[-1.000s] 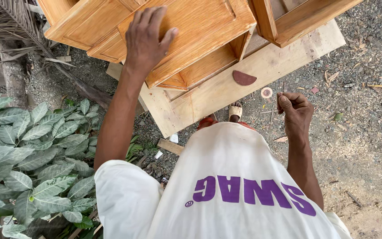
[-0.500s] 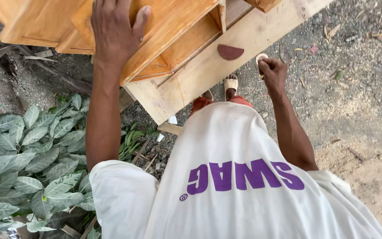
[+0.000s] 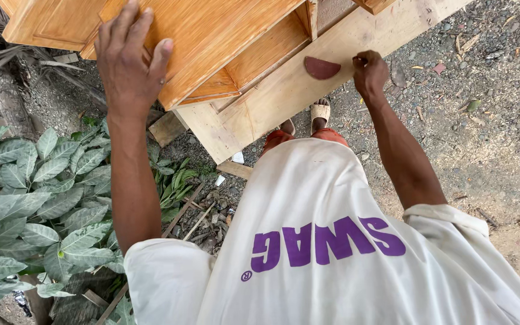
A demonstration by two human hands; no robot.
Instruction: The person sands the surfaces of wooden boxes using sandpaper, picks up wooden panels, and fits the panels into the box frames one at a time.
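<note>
The left hand (image 3: 129, 60) lies flat, fingers spread and grasping nothing, on the sloping panel of the orange-stained wooden cabinet (image 3: 212, 42). The right hand (image 3: 368, 71) is curled shut at the edge of the pale bare-wood plank (image 3: 272, 108); whether it pinches anything I cannot tell. The dark reddish half-round sandpaper piece (image 3: 322, 67) lies on the plank just to that hand's left, far nearer it than the left hand.

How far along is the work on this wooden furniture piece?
Done: the orange-brown varnished wooden cabinet looks glossy. In hand: left hand lies flat on it; right hand is closed at the pale bare wooden plank, beside a reddish-brown sandpaper piece. Left: the plank looks unfinished.
</note>
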